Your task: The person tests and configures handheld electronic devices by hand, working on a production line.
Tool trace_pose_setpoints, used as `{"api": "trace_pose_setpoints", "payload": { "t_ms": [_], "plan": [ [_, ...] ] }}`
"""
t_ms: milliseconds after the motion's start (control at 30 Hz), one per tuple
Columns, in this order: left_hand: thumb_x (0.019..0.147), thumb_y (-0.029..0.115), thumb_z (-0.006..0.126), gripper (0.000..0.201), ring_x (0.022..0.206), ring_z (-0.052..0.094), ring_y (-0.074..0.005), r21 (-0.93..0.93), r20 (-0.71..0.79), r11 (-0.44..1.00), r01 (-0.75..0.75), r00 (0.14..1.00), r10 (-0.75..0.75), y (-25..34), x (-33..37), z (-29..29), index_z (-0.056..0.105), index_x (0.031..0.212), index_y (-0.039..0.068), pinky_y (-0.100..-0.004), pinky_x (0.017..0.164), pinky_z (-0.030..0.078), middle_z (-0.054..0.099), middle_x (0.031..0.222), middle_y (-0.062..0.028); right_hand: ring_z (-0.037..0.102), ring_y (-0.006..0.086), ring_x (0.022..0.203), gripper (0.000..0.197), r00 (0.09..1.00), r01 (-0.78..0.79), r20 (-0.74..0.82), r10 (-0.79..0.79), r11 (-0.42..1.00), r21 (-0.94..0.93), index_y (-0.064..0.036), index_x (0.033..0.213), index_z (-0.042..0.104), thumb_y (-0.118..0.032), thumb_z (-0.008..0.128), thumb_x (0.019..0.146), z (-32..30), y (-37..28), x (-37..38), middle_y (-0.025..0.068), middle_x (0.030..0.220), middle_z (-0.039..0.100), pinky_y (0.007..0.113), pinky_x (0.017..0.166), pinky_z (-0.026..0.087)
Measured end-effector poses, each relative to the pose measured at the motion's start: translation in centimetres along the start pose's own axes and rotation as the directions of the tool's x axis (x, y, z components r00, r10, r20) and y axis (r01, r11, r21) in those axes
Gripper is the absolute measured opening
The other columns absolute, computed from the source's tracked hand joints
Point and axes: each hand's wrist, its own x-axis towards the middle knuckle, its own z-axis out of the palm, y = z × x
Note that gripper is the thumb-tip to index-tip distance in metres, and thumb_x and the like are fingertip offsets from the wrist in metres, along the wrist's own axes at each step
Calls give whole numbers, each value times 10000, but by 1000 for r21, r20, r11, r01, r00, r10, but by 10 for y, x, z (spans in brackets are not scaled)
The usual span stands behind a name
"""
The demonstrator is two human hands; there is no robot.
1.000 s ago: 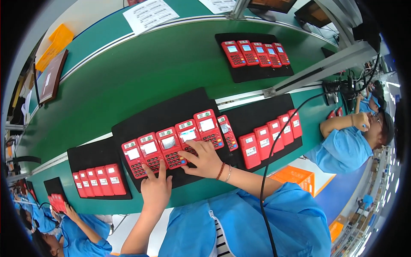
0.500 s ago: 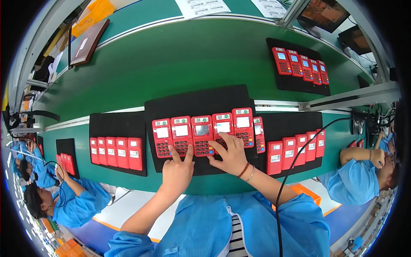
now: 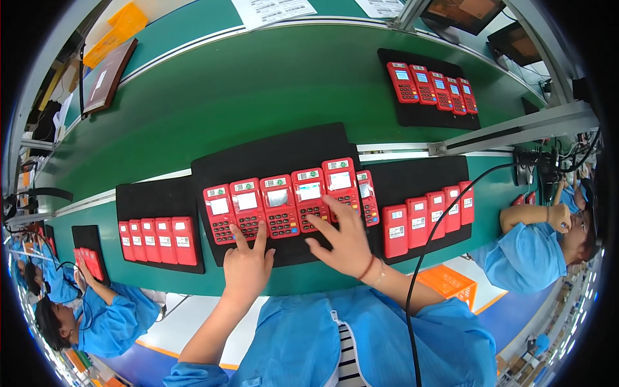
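The left hand and right hand splay over oblong, glossy red-plastic terminals.

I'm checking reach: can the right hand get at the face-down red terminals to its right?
Probably yes: the red terminals lie near the right hand, though the black cable crossing the view might interfere.

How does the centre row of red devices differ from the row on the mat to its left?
The centre row shows screens and keypads; the left row shows neither, only white labels. The left hand and right hand are at the centre row, neither at the left row. Both rows are red, on black mats.
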Motion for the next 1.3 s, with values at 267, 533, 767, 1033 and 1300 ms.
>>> {"api": "trace_pose_setpoints", "payload": {
  "t_ms": [267,533,767,1033,1300],
  "plan": [
    [879,310,681,603,588,658,-311,2,16,1000,11,1000,-11,4,1,-4,488,1399,72,-360,632,542,449,1260,-455,585,346,1024,701,973,-121,164,160,967,-225,-125,1393,491,-258,767,762,-36,18,-25,184,1391,436,418,843,495],
    [878,312,682,592,606,671,-311,4,34,1000,20,999,-20,4,4,-4,501,1390,76,-357,641,547,475,1237,-451,655,382,871,792,886,-142,389,252,946,-290,-243,1467,404,-438,755,783,-41,-1,-9,325,1401,334,391,673,564],
    [880,332,676,606,606,667,-313,5,56,999,47,997,-48,7,5,-5,484,1412,115,-351,654,551,466,1262,-452,672,392,870,744,882,-182,366,297,930,-318,-246,1455,414,-437,736,811,-35,-7,-5,322,1412,291,380,626,580],
    [876,318,679,594,600,662,-319,-7,34,999,44,998,-44,6,4,-6,494,1401,109,-355,665,552,470,1253,-453,669,408,895,762,883,-186,360,302,929,-321,-235,1464,393,-386,748,807,-34,-7,-7,334,1421,270,389,634,582],
    [885,292,662,550,564,664,-297,-52,15,999,17,1000,-16,1,6,-6,518,1373,85,-333,629,542,476,1212,-478,669,409,792,734,892,-202,352,284,946,-252,-205,1454,401,-286,743,809,-35,-9,-7,353,1410,269,401,624,576]
  ]
}}
